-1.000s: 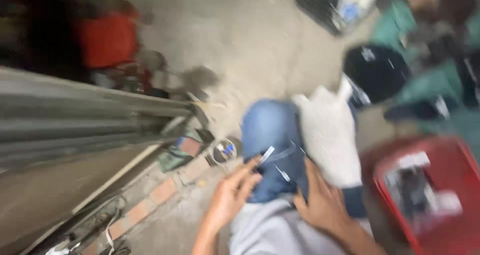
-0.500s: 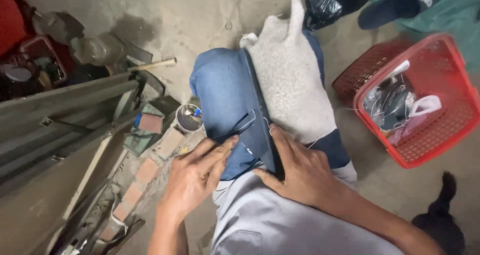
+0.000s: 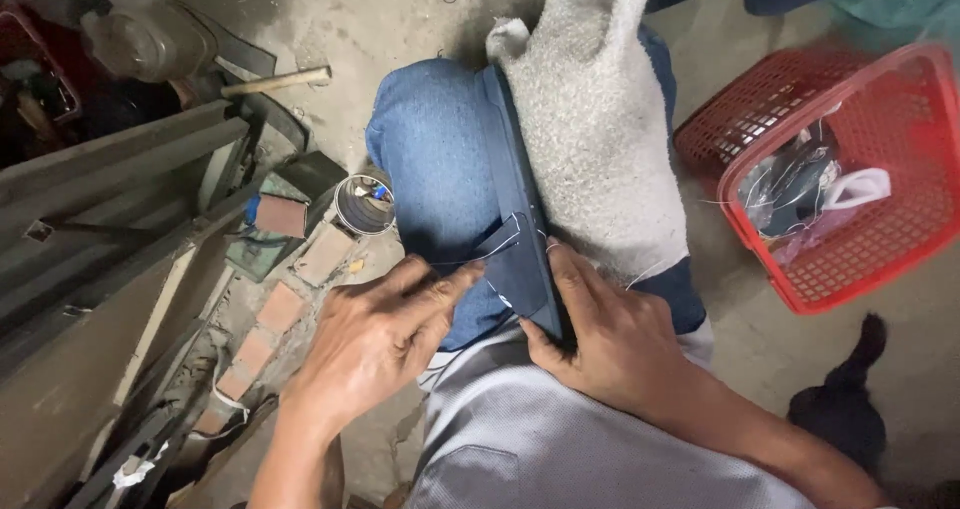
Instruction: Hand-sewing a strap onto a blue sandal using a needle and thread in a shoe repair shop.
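Down on the lap, a dark blue shoe upper (image 3: 520, 239) stands on edge between a jeans-clad knee (image 3: 435, 159) and a grey woolly cloth (image 3: 595, 129) draped over the other leg. The right hand (image 3: 610, 334) is closed on the near end of the upper, thumb under it and fingers wrapped along its right side, pressing it against the cloth. The left hand (image 3: 375, 334) lies just beside it on the knee, fingers loosely curled, with the forefinger stretched toward the upper and pinching or touching a thin white thread (image 3: 505, 234); whether it truly grips the thread I cannot tell. The thread loops from the upper's side across the denim toward that fingertip. Another pale strand trails off to the right over the cloth.

Beyond the knee, on the concrete floor (image 3: 400, 19), sits a small round tin (image 3: 364, 205) with bits inside, next to a brown block (image 3: 280, 215) and a few bricks (image 3: 280, 309). A wooden handle (image 3: 275, 81) lies farther off, near a clear plastic jar (image 3: 150, 41). Grey metal bars (image 3: 110, 179) run along the left. To the right, well apart from the hands, a red mesh basket (image 3: 900, 229) holds dark shoe parts and a white piece. A black shape (image 3: 845, 399) sits at the lower right, too dim to identify.
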